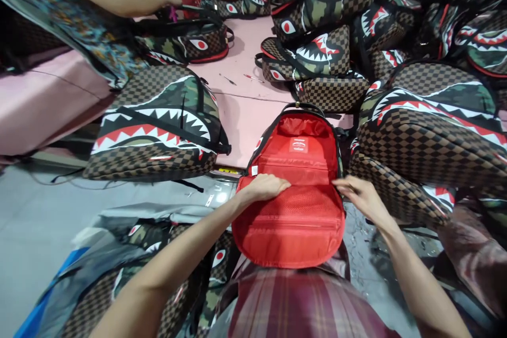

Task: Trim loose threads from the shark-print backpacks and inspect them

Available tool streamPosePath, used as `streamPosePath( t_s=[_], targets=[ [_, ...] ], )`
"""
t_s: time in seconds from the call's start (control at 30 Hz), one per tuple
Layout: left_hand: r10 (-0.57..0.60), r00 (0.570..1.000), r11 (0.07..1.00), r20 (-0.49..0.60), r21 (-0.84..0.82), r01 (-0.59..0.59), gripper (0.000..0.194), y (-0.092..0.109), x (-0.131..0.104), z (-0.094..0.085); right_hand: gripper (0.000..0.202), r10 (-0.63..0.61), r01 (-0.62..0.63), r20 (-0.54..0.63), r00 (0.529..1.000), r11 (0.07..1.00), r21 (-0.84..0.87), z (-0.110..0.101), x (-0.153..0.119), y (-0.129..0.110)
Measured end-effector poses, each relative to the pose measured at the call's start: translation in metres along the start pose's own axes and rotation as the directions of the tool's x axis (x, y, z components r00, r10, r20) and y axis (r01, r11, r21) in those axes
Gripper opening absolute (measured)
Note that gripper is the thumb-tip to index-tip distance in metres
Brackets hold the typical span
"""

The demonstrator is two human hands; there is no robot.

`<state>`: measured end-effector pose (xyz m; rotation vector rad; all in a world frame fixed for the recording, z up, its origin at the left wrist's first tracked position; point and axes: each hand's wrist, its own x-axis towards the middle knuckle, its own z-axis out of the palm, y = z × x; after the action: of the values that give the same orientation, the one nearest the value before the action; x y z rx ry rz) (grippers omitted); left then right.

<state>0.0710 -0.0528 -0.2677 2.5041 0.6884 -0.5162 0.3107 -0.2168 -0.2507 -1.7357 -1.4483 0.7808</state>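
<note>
An unzipped backpack (304, 169) with a bright red lining lies in front of me, its front panel (293, 245) folded down toward my lap. My left hand (270, 186) is closed on the red lining near the fold, its fingertips partly hidden. At the opposite side, my right hand (358, 194) pinches the backpack's edge. Inside the main compartment a small label (299, 145) shows on the lining. A mesh pocket and a zipper line cross the folded panel.
Checkered shark-mouth backpacks lie left (158, 121) and right (431, 121), with a stack (325, 53) behind. Small tools (253, 78) lie on the pink table (241, 100). A co-worker's arm (134, 0) reaches over another backpack (190, 42). More bags (158, 253) sit in a bin below left.
</note>
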Motion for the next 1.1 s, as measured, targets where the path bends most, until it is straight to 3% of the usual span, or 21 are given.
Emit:
streamPosePath(
  t_s=[0.07,0.1,0.2,0.27,0.4,0.53,0.63,0.73,0.8,0.9,1.0,1.1],
  targets=[
    [0.012,0.999,1.0,-0.035,0.017,-0.011,0.042,0.0,0.0,0.001,0.018,-0.055,0.054,-0.034,0.998,0.998,-0.036,0.017,0.052,0.003],
    [0.012,0.998,0.999,-0.069,0.032,-0.009,0.041,0.0,-0.002,0.004,0.018,-0.024,0.024,-0.068,0.997,1.0,0.0,0.026,0.074,0.005],
    [-0.022,0.981,0.997,-0.193,0.071,0.037,0.038,0.004,-0.011,0.022,0.025,0.099,-0.086,-0.161,0.982,0.992,0.09,0.038,0.107,0.018],
    [-0.033,0.958,0.991,-0.287,0.112,0.067,0.039,0.009,-0.019,0.043,0.027,0.129,-0.115,-0.173,0.976,0.989,0.092,0.035,0.096,0.027],
    [-0.006,0.887,0.966,-0.461,0.227,0.125,0.037,0.019,-0.026,0.089,0.021,0.163,-0.164,-0.031,0.986,0.985,-0.048,0.037,0.027,0.035],
    [0.021,0.872,0.956,-0.489,0.264,0.126,0.036,0.021,-0.023,0.115,0.028,0.147,-0.155,-0.073,0.986,0.981,-0.12,0.063,-0.038,0.04],
    [0.059,0.88,0.98,-0.471,0.195,0.039,0.033,0.015,-0.02,0.108,0.033,0.119,-0.128,-0.156,0.981,0.991,-0.048,0.081,-0.063,0.048],
    [0.046,0.931,0.997,-0.363,0.072,-0.021,0.025,0.011,-0.007,0.082,0.035,0.1,-0.096,-0.198,0.975,0.995,0.028,0.091,-0.073,0.057],
    [0.039,0.962,0.992,-0.27,-0.104,-0.069,0.022,0.015,0.015,0.063,0.039,0.097,-0.091,-0.192,0.977,0.995,0.036,0.094,-0.075,0.061],
    [0.016,0.989,0.892,-0.147,-0.445,-0.081,0.017,0.031,0.06,0.045,0.045,0.101,-0.099,-0.182,0.978,0.995,0.017,0.095,-0.075,0.063],
    [-0.007,0.999,0.801,-0.039,-0.598,-0.017,0.011,0.046,0.102,0.046,0.047,0.107,-0.107,-0.169,0.98,0.994,0.006,0.093,-0.074,0.061],
    [-0.068,0.998,0.721,0.007,-0.691,0.054,0.012,0.048,0.121,0.06,0.048,0.115,-0.115,-0.157,0.981,0.993,0.014,0.091,-0.074,0.06]
  ],
)
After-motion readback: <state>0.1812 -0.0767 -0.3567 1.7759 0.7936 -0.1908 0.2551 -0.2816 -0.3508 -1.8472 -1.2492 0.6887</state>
